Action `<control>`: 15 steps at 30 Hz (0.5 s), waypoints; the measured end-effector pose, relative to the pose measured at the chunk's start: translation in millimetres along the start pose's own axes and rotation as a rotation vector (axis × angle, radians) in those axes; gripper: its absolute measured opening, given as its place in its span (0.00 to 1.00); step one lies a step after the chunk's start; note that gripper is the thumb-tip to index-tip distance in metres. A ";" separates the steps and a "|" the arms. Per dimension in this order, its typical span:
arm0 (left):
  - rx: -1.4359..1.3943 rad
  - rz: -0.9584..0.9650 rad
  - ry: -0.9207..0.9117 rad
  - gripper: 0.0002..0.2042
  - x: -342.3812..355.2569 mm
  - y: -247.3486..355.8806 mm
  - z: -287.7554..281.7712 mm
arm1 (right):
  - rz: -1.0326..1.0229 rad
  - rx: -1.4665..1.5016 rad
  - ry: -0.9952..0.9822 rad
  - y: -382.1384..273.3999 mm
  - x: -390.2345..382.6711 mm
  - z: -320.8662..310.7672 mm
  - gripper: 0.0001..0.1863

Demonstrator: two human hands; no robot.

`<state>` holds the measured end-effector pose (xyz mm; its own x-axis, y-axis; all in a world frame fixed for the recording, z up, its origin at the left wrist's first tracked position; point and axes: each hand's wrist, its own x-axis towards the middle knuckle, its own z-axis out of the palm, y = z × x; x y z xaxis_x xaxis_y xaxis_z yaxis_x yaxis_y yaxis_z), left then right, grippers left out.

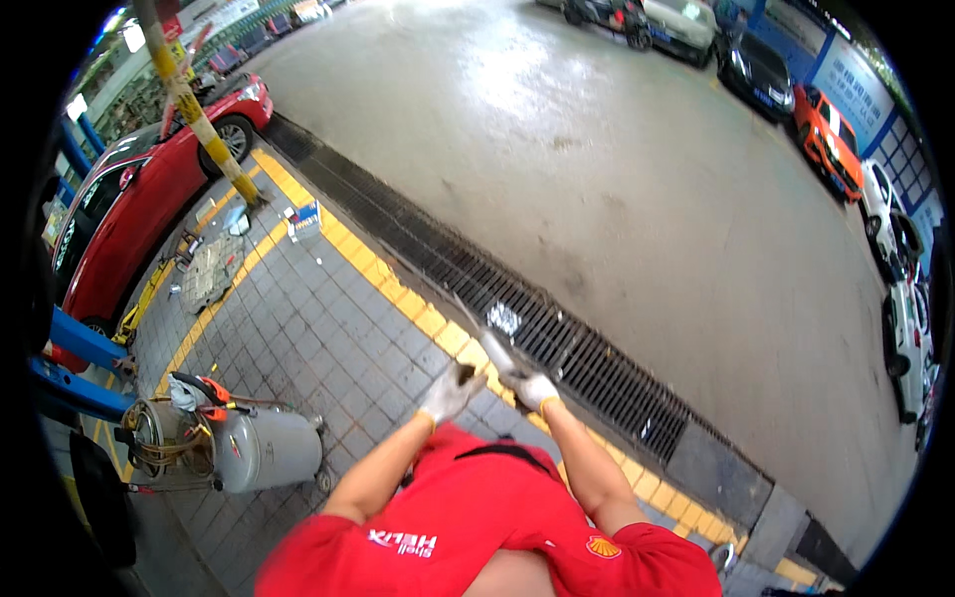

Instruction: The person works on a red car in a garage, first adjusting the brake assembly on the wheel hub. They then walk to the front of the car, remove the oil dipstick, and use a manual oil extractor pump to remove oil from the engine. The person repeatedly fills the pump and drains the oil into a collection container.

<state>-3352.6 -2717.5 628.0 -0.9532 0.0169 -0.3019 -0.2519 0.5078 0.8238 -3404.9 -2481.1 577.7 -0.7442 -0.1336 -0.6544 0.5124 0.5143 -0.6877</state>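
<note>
My right hand (532,388), in a white glove with a yellow cuff, grips a grey-silver tube-like tool (494,349). Its thin tip slants up and left over the yellow floor edging; motion blurs it, so its exact kind is unclear. Close beside it on the left, my gloved left hand (450,394) is cupped with thumb and fingers apart. A dark patch shows between those fingers, and I cannot make out whether it is a thing or soiled glove. Both hands are in front of my red shirt, above the tiled floor (348,308).
A long drain grate (438,239) runs past the yellow edging (383,284). Left stands a grey wheeled tank (269,450) with hoses, near blue lift arms (90,343). Beyond are a red car (149,194), a striped post (199,119) and a grey panel (212,269).
</note>
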 end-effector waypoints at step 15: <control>-0.814 -0.505 -0.180 0.15 195.7 -47.8 164.9 | -0.086 0.148 0.259 179.6 -28.1 -202.5 0.30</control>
<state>-3499.6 -2596.5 450.4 -0.6787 0.1260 -0.7235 -0.7267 -0.2580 0.6367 -3378.7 -2213.5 536.2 -0.8621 0.0589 -0.5034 0.4858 0.3789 -0.7877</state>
